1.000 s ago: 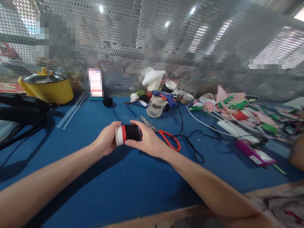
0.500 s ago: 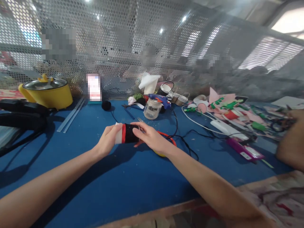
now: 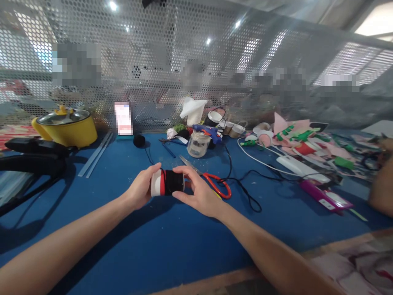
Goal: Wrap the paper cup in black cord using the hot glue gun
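Observation:
Between my hands lies a white paper cup point(image 3: 156, 184) on its side, wrapped with a red band and a wide band of black yarn point(image 3: 174, 182). My left hand point(image 3: 141, 185) is closed around its white end, the thumb on top. At the other end, my right hand point(image 3: 196, 188) pinches the black-wrapped part with thumb and fingers around the rim. A black strand runs from the cup back to a black yarn ball point(image 3: 139, 141). Just beyond my right hand, scissors with red handles point(image 3: 219, 187) lie partly hidden by it.
A clear jar point(image 3: 198, 145) holding a blue glue gun point(image 3: 206, 131) stands behind the hands. Left are a yellow pot point(image 3: 69, 133), a lit phone point(image 3: 123, 119) and clear strips point(image 3: 95, 155). Right are cables, a white power strip point(image 3: 302, 169), a purple device point(image 3: 324, 196) and felt scraps point(image 3: 296, 135).
The cup has come slightly lower and nearer in view. My right hand has shifted toward the rim, with thumb and fingers wider apart; more of the black yarn and the scissors shows.

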A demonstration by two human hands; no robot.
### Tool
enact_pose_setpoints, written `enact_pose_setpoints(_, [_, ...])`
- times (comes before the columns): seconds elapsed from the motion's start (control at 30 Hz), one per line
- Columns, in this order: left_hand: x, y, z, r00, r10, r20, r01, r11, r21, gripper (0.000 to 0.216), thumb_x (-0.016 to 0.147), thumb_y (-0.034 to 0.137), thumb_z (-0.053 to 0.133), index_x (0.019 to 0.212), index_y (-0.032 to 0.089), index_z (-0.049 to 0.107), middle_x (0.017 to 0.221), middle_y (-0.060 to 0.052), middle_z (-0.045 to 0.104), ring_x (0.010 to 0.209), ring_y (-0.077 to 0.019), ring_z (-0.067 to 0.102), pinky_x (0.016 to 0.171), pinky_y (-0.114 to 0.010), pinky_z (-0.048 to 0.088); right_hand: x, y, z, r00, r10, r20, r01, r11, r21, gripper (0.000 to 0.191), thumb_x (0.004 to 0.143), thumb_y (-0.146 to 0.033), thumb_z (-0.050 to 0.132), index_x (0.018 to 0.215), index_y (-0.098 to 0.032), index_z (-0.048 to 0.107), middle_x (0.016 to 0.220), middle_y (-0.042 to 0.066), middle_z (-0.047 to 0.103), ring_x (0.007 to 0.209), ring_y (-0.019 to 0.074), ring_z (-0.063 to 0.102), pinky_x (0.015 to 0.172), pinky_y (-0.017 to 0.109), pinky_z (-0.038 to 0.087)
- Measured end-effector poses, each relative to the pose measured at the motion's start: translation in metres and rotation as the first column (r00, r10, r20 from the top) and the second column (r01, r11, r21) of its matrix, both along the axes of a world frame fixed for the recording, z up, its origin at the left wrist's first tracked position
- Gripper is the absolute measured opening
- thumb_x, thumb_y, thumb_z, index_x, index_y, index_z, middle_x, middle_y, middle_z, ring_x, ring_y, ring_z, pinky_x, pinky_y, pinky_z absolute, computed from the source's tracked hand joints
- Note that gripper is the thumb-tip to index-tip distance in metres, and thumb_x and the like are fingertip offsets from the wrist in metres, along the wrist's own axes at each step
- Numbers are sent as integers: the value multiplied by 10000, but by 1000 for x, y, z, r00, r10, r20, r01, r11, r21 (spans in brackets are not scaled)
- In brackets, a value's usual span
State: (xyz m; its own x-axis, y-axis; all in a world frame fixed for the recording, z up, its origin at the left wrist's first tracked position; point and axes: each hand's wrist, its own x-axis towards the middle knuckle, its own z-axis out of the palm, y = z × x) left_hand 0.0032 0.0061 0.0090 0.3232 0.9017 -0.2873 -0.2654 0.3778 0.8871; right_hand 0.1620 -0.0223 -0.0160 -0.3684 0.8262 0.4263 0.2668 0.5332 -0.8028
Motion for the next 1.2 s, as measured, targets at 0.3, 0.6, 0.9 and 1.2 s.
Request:
enact_pose_setpoints(0.3, [3, -3, 4, 990, 24, -137, -20, 999, 27, 210, 619, 302, 572, 529, 121, 513, 427, 27, 474, 368, -69, 425, 378, -189, 293, -2, -1, -1, 991, -60, 121, 45, 992, 120, 406, 689, -184, 549, 1054, -246, 383, 1144, 78, 377, 1105, 201, 354, 877, 397, 366])
enact_pose_setpoints(0.6, [-3, 5, -10, 929, 55, -365, 22, 979, 203, 265, 655, 356, 500, 513, 134, 473, 397, 44, 400, 336, -61, 354, 349, -185, 221, 30, 20, 35, 900, -433, 40, 427, 898, 110, 217, 754, -352, 464, 880, -178, 495, 854, 62, 558, 749, 145, 547, 659, 296, 461])
enact_pose_setpoints(0.9, [-4, 6, -11, 871, 93, -482, 55, 957, 284, 286, 651, 354, 464, 462, 139, 459, 382, 32, 408, 352, -76, 354, 377, -195, 241, 95, 110, 66, 735, -664, 137, 669, 676, -310, 270, 690, -392, 535, 580, -152, 478, 509, 42, 541, 581, 185, 571, 519, 309, 463])
enact_pose_setpoints(1.2, [-6, 7, -10, 855, 117, -504, 54, 949, 311, 269, 645, 336, 444, 466, 140, 484, 397, 31, 422, 376, -89, 363, 407, -207, 252, 84, 118, 46, 739, -673, 5, 619, 677, -397, 178, 701, -221, 529, 559, -145, 454, 396, -41, 454, 302, 34, 391, 273, 124, 279])
